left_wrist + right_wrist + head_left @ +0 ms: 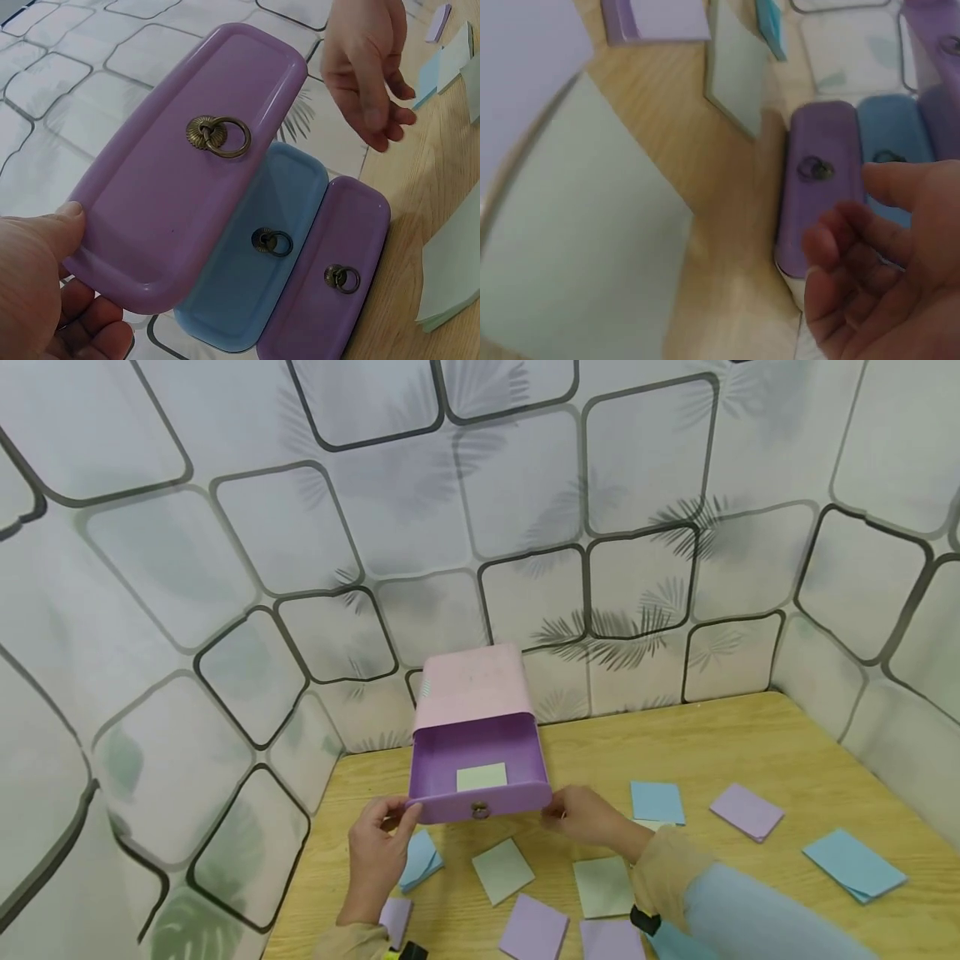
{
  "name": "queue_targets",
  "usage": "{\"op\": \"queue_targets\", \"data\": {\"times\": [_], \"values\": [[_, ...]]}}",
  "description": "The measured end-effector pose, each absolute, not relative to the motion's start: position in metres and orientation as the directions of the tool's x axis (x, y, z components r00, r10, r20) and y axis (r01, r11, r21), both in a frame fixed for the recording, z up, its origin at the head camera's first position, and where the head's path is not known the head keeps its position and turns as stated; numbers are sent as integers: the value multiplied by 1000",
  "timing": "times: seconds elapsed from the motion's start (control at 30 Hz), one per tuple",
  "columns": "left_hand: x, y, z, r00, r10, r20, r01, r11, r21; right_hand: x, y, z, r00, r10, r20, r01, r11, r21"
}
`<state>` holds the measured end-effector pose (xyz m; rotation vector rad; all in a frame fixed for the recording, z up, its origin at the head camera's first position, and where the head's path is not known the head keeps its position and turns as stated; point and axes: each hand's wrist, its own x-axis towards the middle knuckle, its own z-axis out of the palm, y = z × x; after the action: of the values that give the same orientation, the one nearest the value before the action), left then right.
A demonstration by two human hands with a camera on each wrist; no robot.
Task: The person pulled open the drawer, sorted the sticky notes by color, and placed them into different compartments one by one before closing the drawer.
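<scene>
A small chest with a pink top (pixel 474 687) stands against the wall, its top purple drawer (pixel 487 803) pulled out. Inside that drawer lies a pale green paper pad (pixel 482 777). My left hand (pixel 378 853) grips the left corner of the drawer front, thumb on its face and fingers beneath. A brass ring pull (pixel 217 136) hangs at the middle of the front. Beside the right corner is my right hand (pixel 588 817), fingers loosely bent and holding nothing; a gap shows in the left wrist view. Below sit a closed blue drawer (pixel 236 289) and a closed purple drawer (pixel 330 300).
Several paper pads lie about the wooden table (pixel 750 731): a green one (pixel 503 871) and a purple one (pixel 534 928) in front of the chest, blue ones (pixel 421 860) by my left hand, more blue (pixel 855 864) at the right. A patterned wall covering (pixel 420 527) stands behind.
</scene>
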<state>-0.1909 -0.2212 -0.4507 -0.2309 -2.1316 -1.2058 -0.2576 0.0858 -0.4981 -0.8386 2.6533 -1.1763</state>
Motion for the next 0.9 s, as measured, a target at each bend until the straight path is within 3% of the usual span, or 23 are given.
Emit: {"op": "queue_targets", "data": {"times": [0.37,0.9], "values": [[-194,-222,-450,-762,-150,630,464,551,693,-233,43,-523,-896,-444,34,-394,755,-524],[-191,-221,-450,-759,-164,631,454,560,693,-222,16,-515,-924,-381,-17,-358,882,-307]]}}
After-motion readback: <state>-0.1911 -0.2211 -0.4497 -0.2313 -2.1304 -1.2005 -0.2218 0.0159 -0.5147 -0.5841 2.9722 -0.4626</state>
